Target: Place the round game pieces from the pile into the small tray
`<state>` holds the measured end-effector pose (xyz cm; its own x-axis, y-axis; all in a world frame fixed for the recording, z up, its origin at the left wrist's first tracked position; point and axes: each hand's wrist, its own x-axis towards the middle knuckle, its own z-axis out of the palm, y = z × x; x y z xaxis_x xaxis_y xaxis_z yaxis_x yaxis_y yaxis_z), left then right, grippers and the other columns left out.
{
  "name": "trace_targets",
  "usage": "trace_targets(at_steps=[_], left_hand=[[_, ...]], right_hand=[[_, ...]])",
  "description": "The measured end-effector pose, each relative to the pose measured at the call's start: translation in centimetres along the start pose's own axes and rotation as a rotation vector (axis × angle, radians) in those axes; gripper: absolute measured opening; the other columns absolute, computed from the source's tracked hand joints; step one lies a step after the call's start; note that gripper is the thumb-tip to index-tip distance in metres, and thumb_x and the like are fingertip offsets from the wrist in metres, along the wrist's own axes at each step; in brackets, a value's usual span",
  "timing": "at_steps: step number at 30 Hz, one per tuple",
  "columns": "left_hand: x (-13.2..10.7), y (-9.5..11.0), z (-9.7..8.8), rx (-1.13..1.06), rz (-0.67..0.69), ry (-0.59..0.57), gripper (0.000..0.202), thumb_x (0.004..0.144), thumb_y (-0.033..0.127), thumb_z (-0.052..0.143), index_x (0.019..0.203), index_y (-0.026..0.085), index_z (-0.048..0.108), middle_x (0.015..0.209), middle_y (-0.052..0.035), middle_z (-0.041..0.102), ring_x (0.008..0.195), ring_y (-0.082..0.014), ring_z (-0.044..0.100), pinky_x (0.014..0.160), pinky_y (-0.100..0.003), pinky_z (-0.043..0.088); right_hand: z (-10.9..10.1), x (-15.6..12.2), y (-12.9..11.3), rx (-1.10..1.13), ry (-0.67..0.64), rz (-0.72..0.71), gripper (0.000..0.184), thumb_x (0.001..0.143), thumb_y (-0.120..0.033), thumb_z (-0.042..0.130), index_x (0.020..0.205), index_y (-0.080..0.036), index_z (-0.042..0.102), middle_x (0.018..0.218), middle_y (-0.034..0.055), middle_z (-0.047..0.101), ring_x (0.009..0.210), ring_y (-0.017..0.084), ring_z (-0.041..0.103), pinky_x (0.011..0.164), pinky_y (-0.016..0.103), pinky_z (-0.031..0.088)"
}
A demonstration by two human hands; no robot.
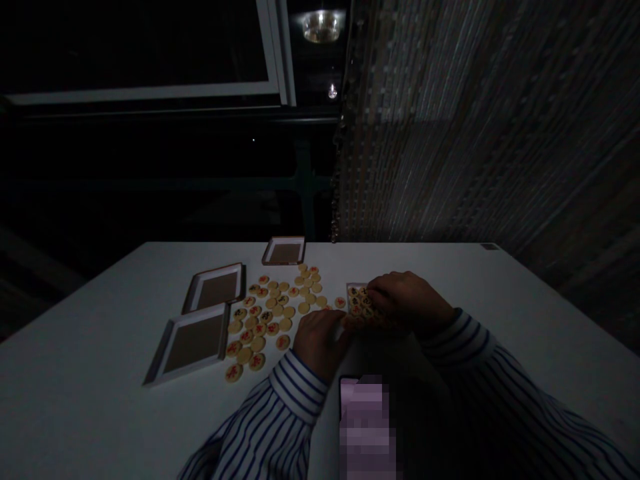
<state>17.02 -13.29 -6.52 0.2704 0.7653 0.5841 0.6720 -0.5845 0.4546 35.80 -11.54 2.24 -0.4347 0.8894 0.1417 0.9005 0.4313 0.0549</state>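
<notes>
A small open box [349, 288] holds rows of round Chinese chess pieces [355, 309] with black and red characters. My right hand [413, 300] reaches over the box from the right, fingers bent together down onto the pieces; what lies under the fingertips is hidden. At the box's near left corner is my left hand [320, 339], its fingers and thumb closed round that corner. Left of the box, many loose Chinese chess pieces [267, 317] are spread over the white table [115, 313], some face up, others showing plain backs. A single red-marked piece [340, 302] lies close beside the box.
Three shallow open trays stand beyond the loose pieces: a near left tray [225, 333], a middle tray [242, 283] and a far tray [303, 250]. A phone [365, 427] with a lit, blurred screen lies at the near edge. A bead curtain [425, 133] hangs behind the table.
</notes>
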Motion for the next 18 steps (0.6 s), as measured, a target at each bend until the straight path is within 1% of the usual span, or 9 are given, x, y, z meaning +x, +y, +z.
trace_targets(at_steps=[6,9,12,15,18], left_hand=[[0.0,-0.1,0.3,-0.026,-0.050,0.045,0.018,0.076,0.029,0.054,0.088,0.017,0.061,0.082,-0.0057,0.067,0.078,-0.0185,0.061,0.072,-0.034,0.048],[0.0,-0.1,0.4,-0.032,-0.061,0.043,0.017,0.076,0.028,0.054,0.087,0.017,0.062,0.081,-0.0060,0.067,0.078,-0.0186,0.061,0.071,-0.033,0.048],[0.0,0.1,0.4,-0.039,-0.053,0.034,0.018,0.075,0.028,0.055,0.087,0.018,0.062,0.082,-0.0063,0.067,0.079,-0.0190,0.061,0.071,-0.033,0.049],[0.0,0.2,0.4,-0.041,-0.053,0.023,0.019,0.075,0.030,0.055,0.087,0.017,0.062,0.082,-0.0068,0.067,0.078,-0.0196,0.062,0.071,-0.034,0.049],[-0.1,0.2,0.4,-0.039,-0.057,0.006,0.020,0.075,0.031,0.055,0.087,0.016,0.062,0.082,-0.0073,0.067,0.079,-0.0206,0.061,0.071,-0.035,0.049]], right_hand=[[0.1,0.1,-0.6,0.088,-0.107,-0.023,0.025,0.085,-0.028,0.038,0.087,-0.019,0.062,0.085,0.0047,0.066,0.076,0.015,0.058,0.065,0.023,0.036],[0.3,0.1,-1.1,0.190,-0.114,-0.042,0.024,0.085,-0.029,0.039,0.086,-0.020,0.062,0.084,0.0037,0.065,0.074,0.013,0.058,0.063,0.022,0.035],[0.3,0.2,-1.8,0.288,-0.114,-0.056,0.022,0.084,-0.029,0.043,0.088,-0.020,0.062,0.087,0.0034,0.065,0.077,0.014,0.058,0.065,0.022,0.037],[0.3,0.3,-2.4,0.348,-0.144,-0.028,0.020,0.081,-0.030,0.049,0.088,-0.019,0.063,0.089,0.0045,0.066,0.080,0.015,0.058,0.067,0.023,0.038],[0.6,0.4,-2.7,0.384,-0.155,-0.001,0.019,0.080,-0.033,0.052,0.086,-0.019,0.064,0.086,0.0052,0.066,0.078,0.015,0.059,0.067,0.023,0.039]])
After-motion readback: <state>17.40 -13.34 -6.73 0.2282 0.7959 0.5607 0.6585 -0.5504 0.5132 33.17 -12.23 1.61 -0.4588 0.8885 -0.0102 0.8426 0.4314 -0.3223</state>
